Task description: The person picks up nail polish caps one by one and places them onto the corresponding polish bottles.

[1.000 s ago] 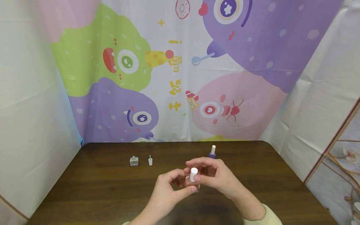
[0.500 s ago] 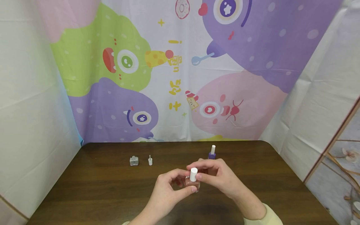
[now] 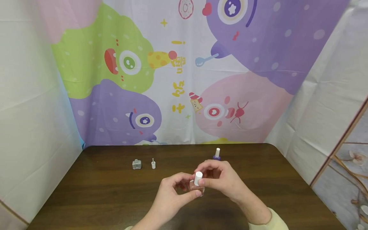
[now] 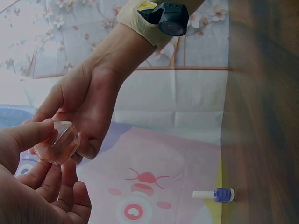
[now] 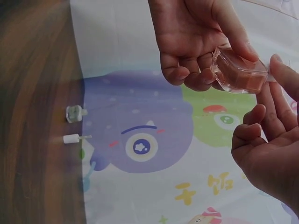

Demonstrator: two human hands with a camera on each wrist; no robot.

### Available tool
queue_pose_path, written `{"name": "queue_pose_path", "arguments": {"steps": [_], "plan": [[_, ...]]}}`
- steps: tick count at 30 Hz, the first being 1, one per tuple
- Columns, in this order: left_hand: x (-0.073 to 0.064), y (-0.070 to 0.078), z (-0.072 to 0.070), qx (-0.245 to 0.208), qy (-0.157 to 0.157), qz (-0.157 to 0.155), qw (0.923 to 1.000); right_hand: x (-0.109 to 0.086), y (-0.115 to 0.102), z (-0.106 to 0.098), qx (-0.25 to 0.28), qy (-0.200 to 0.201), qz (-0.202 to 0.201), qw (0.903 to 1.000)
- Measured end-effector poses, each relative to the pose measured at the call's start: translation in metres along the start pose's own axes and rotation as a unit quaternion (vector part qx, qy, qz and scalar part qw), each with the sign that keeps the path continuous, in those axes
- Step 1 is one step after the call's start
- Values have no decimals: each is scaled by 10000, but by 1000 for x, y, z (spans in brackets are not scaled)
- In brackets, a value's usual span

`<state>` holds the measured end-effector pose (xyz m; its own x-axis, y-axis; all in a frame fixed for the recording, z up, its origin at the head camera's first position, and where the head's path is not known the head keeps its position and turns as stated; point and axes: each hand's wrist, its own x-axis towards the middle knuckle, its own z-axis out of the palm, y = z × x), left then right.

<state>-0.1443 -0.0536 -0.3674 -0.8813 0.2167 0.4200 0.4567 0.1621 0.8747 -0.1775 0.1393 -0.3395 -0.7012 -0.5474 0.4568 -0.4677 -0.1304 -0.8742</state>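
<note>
Left hand [image 3: 172, 193] pinches a part-hidden brown bottle [image 3: 196, 188]; right hand [image 3: 225, 180], at its top, pinches the white cap [image 3: 198, 177], covering a purple bottle [image 3: 217, 157] base-side in head view.

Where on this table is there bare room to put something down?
The table is bare left of the left hand, on the near side of the silver bottle and brush cap, and right of the right hand. It's crowded around the pinkish bottle in both hands, with the purple bottle behind the right.
</note>
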Motion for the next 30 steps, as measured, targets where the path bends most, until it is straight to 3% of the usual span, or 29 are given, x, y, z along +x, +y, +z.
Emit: {"name": "queue_pose_path", "arguments": {"steps": [10,17,30], "plan": [[0,0,0,13,14,-4,10000,0,2,0,76,49,31,10000],[0,1,0,122,20,-107,9999,0,1,-2,569,-376,1,9977],[-1,1,0,106,-21,-194,9998,0,0,-2,260,-588,-180,9978]]}}
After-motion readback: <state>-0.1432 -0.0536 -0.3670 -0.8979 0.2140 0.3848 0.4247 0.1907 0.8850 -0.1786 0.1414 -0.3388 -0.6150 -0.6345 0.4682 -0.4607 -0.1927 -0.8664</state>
